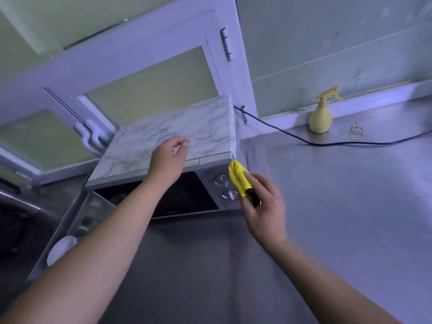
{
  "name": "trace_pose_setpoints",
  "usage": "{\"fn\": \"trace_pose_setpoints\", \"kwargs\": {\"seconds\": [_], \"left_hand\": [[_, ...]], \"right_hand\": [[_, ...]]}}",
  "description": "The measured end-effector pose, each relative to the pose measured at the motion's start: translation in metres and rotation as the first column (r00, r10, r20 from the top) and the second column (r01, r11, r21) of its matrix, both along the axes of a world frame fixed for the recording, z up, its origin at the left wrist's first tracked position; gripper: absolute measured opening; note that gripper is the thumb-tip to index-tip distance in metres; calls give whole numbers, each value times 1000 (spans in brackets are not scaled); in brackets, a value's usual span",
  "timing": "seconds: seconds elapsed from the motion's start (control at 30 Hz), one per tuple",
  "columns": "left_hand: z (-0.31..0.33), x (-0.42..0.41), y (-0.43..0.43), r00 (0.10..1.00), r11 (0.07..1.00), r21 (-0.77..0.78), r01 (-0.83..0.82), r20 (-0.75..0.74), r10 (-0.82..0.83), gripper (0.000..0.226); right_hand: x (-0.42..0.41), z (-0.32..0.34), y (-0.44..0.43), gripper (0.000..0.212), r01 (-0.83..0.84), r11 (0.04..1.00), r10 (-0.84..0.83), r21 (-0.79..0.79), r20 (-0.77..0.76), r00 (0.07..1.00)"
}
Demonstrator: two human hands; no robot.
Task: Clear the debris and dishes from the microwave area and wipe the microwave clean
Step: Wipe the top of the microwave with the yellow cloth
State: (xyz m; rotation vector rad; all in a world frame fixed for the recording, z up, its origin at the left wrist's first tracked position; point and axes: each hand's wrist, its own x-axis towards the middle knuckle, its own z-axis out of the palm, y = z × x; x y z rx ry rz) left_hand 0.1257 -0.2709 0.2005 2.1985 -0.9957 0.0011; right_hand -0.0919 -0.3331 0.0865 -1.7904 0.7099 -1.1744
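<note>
Head view, and the right hand (264,204) is wrapped round the black handle of a duster (238,177), fingers curled tight on it, yellow head pointing up and away. That head sits against the microwave (163,136) at its front right corner, just above the two dials (222,180). Over to the left hand (169,157): it's above the marbled top near the front edge, fingers curled in towards the thumb, and whether anything is pinched there I cannot tell. Microwave stands on the steel counter (327,206), backed up to a frosted window (152,85). A black cord (304,140) runs from behind it along the counter to the right. Further back by the wall, a yellow spray bottle (320,118) stands upright, with rubber bands (355,133) lying just beside it.
</note>
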Motion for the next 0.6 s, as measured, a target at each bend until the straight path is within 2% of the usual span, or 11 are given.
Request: {"fn": "trace_pose_setpoints", "kwargs": {"seconds": [0.1,0.2,0.27,0.33,0.37,0.6], "left_hand": [[1,20,-30,1000,997,73,-11,28,9,29],[0,36,-54,997,992,118,39,64,-47,34],[-5,46,-70,991,939,341,49,98,-87,44],[-15,51,-77,988,810,586,-2,128,-91,59],[-22,51,-78,984,771,637,-13,146,-104,62],[-45,58,-74,966,822,569,6,208,-151,69]], "right_hand": [[32,17,-7,42,109,976,-106,-188,30,994],[59,13,-5,38,172,949,-191,-263,-50,980],[72,1,-1,40,226,932,-255,-285,-69,964],[79,-10,1,39,292,914,-315,-283,-38,948],[81,-14,2,40,324,901,-344,-289,-21,939],[85,-55,15,45,402,866,-431,-297,-35,902]]}}
